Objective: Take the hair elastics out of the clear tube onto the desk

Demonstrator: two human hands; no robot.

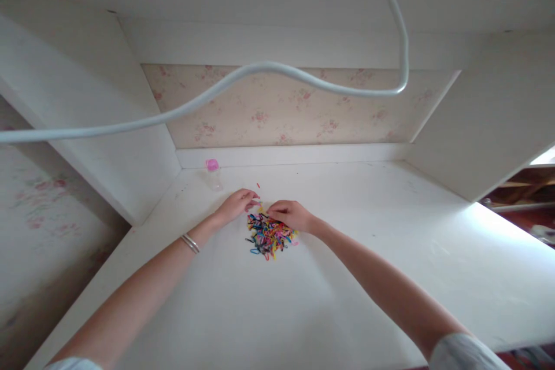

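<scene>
A heap of small coloured rubber bands point(273, 236) lies on the white desk top point(277, 300). My left hand point(239, 204) is at the heap's far left edge, its fingers bent and a little apart, with nothing plainly held. Over the heap's far right side, my right hand point(291, 215) has its thumb and fingertips brought together; what they pinch, if anything, is too small to make out. A few yellow and pink bands show between the two hands. One red band point(258, 185) lies alone just beyond them.
A small clear bottle with a pink cap point(212, 165) is behind my left hand. A thick white cable point(269, 67) crosses the upper view in front of a shelf. White side panels point(489, 121) and a flowered back wall point(299, 110) enclose the desk.
</scene>
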